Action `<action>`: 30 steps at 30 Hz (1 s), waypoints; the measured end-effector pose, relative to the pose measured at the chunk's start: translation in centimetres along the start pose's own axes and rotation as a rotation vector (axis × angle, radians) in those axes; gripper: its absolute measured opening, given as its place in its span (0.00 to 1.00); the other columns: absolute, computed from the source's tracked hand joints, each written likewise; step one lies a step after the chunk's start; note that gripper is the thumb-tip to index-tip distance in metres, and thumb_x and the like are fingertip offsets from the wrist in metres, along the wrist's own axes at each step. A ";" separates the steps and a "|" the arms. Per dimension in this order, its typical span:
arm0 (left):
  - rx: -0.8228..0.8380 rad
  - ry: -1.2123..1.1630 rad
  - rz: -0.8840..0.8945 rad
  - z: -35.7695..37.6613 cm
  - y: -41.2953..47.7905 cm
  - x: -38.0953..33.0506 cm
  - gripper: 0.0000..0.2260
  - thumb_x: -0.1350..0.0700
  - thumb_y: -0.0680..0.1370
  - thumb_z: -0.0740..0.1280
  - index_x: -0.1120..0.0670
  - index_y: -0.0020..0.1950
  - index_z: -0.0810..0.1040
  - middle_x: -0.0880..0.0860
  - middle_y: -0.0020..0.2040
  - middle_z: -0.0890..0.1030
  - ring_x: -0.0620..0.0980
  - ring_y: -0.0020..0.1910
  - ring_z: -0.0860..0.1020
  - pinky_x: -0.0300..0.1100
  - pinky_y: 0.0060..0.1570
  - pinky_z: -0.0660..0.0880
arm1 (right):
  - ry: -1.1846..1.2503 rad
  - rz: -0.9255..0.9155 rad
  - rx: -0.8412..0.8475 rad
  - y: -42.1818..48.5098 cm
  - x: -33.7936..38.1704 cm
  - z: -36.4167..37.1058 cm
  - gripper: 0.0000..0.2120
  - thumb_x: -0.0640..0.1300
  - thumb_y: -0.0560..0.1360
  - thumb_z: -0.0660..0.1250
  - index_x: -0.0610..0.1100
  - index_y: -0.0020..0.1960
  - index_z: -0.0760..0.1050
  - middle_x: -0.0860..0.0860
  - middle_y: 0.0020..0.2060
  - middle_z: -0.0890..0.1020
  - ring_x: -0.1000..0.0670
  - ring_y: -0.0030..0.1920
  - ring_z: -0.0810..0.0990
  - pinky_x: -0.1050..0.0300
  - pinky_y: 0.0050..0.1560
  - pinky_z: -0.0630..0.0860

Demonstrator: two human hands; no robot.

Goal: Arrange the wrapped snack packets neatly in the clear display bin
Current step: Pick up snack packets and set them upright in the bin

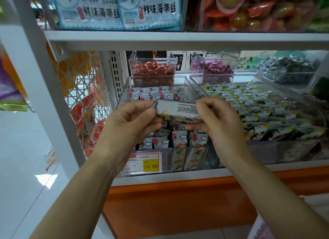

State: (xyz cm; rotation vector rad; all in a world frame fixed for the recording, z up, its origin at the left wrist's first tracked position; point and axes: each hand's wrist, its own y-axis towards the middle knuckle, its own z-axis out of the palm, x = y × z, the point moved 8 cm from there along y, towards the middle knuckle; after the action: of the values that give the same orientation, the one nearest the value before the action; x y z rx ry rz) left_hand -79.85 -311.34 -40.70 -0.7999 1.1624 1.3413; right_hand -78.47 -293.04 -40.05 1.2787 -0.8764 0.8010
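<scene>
**One packet held by both ends over the bin**

The left grip point(130, 123) pinches the left end of a wrapped snack packet point(178, 109), held level just above the clear display bin point(157, 77). The right grip point(220, 126) pinches the packet's right end. More packets point(179, 139) stand inside the bin. The wrapper looks light, soft and probably slick, so it is best held by its sealed ends.

Light: I see it bright and even.
Glare: white shine on the floor point(46, 180).
Blur: bags point(9, 92) at the left edge look soft.
Edges: the shelf post point(42, 78) bends.
</scene>
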 end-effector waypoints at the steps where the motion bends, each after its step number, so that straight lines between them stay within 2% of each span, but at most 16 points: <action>1: 0.003 0.023 0.014 0.0 0.0 -0.1 0.12 0.58 0.66 0.68 0.58 0.49 0.80 0.55 0.43 0.85 0.49 0.42 0.84 0.34 0.40 0.78 | -0.044 -0.002 0.010 0.0 0.0 0.1 0.04 0.41 0.77 0.63 0.43 0.48 0.76 0.45 0.46 0.78 0.51 0.45 0.82 0.59 0.39 0.81; 3: 0.011 0.064 0.030 0.0 0.0 -0.3 0.14 0.57 0.67 0.68 0.58 0.53 0.79 0.55 0.45 0.85 0.50 0.45 0.84 0.35 0.42 0.78 | -0.078 0.009 0.016 0.0 -0.2 0.1 0.08 0.36 0.77 0.62 0.46 0.49 0.78 0.48 0.47 0.78 0.52 0.46 0.81 0.59 0.40 0.81; 5: 0.026 0.108 0.036 0.0 0.0 -0.4 0.17 0.57 0.68 0.68 0.57 0.57 0.78 0.55 0.47 0.85 0.51 0.46 0.83 0.36 0.44 0.79 | -0.093 0.026 0.027 0.0 -0.1 0.2 0.11 0.36 0.77 0.61 0.48 0.50 0.79 0.51 0.47 0.80 0.52 0.46 0.81 0.58 0.40 0.81; 8: 0.050 0.178 0.046 0.2 -0.2 -0.6 0.19 0.56 0.68 0.68 0.55 0.58 0.78 0.54 0.48 0.85 0.52 0.47 0.83 0.38 0.46 0.79 | -0.197 -0.013 0.041 -0.1 0.2 0.2 0.08 0.40 0.76 0.64 0.50 0.48 0.80 0.58 0.42 0.82 0.55 0.44 0.81 0.61 0.40 0.79; 10: 0.063 0.218 0.057 0.3 -0.3 -0.8 0.15 0.59 0.71 0.68 0.53 0.57 0.78 0.52 0.48 0.85 0.52 0.47 0.83 0.38 0.45 0.79 | -0.255 -0.043 0.038 -0.1 0.4 0.3 0.06 0.42 0.75 0.66 0.50 0.47 0.80 0.62 0.39 0.81 0.59 0.43 0.80 0.63 0.41 0.78; 13: 0.069 0.306 0.090 0.4 -0.5 -1.3 0.13 0.63 0.73 0.67 0.50 0.55 0.79 0.51 0.47 0.85 0.51 0.46 0.83 0.38 0.45 0.80 | -0.255 -0.054 0.003 -0.1 0.7 0.1 0.05 0.42 0.74 0.67 0.49 0.44 0.80 0.62 0.38 0.81 0.60 0.42 0.79 0.63 0.41 0.76; 16: 0.068 0.439 0.127 0.7 -0.8 -1.7 0.13 0.61 0.73 0.69 0.45 0.52 0.81 0.55 0.47 0.84 0.53 0.45 0.83 0.48 0.46 0.81 | -0.243 -0.058 -0.025 -0.2 0.8 0.1 0.07 0.41 0.74 0.67 0.49 0.38 0.78 0.61 0.33 0.80 0.62 0.37 0.77 0.66 0.39 0.74; 17: 0.071 0.460 0.129 0.7 -0.9 -1.7 0.12 0.61 0.73 0.69 0.45 0.50 0.82 0.53 0.46 0.84 0.51 0.43 0.83 0.46 0.44 0.81 | -0.246 -0.061 -0.036 -0.3 0.8 0.1 0.09 0.41 0.74 0.67 0.49 0.35 0.76 0.60 0.31 0.78 0.61 0.34 0.75 0.69 0.35 0.72; 19: 0.090 0.446 0.117 1.0 -0.9 -1.6 0.11 0.62 0.73 0.68 0.47 0.49 0.83 0.48 0.43 0.85 0.46 0.41 0.83 0.36 0.40 0.79 | -0.272 -0.072 -0.050 -0.4 0.9 0.1 0.14 0.41 0.75 0.66 0.49 0.32 0.71 0.60 0.27 0.73 0.60 0.29 0.70 0.71 0.32 0.68; 23: 0.074 0.286 0.047 1.1 -0.8 -1.2 0.12 0.64 0.76 0.63 0.52 0.41 0.84 0.50 0.42 0.85 0.48 0.40 0.84 0.33 0.38 0.78 | -0.303 -0.097 -0.034 -0.4 1.1 0.3 0.14 0.41 0.76 0.65 0.44 0.33 0.70 0.59 0.26 0.70 0.59 0.28 0.68 0.70 0.31 0.66; 25: 0.053 0.297 0.054 0.9 -0.8 -1.2 0.14 0.64 0.77 0.63 0.52 0.38 0.85 0.50 0.39 0.85 0.46 0.37 0.84 0.33 0.36 0.78 | -0.308 -0.108 -0.027 -0.4 1.1 0.4 0.13 0.40 0.76 0.65 0.43 0.33 0.70 0.58 0.26 0.70 0.59 0.28 0.69 0.71 0.30 0.66; 30: -0.045 0.398 0.070 -0.4 -0.3 -1.3 0.11 0.59 0.77 0.65 0.50 0.38 0.84 0.50 0.34 0.83 0.45 0.31 0.80 0.42 0.37 0.81 | -0.262 -0.086 0.006 -0.3 1.0 0.7 0.12 0.39 0.76 0.64 0.43 0.34 0.72 0.58 0.26 0.72 0.62 0.27 0.70 0.74 0.27 0.66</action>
State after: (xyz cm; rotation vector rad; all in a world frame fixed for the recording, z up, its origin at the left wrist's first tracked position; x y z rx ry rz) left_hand -79.41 -312.10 -39.67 -1.1011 1.4844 1.3034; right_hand -77.85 -293.73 -39.24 1.4374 -1.0195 0.5763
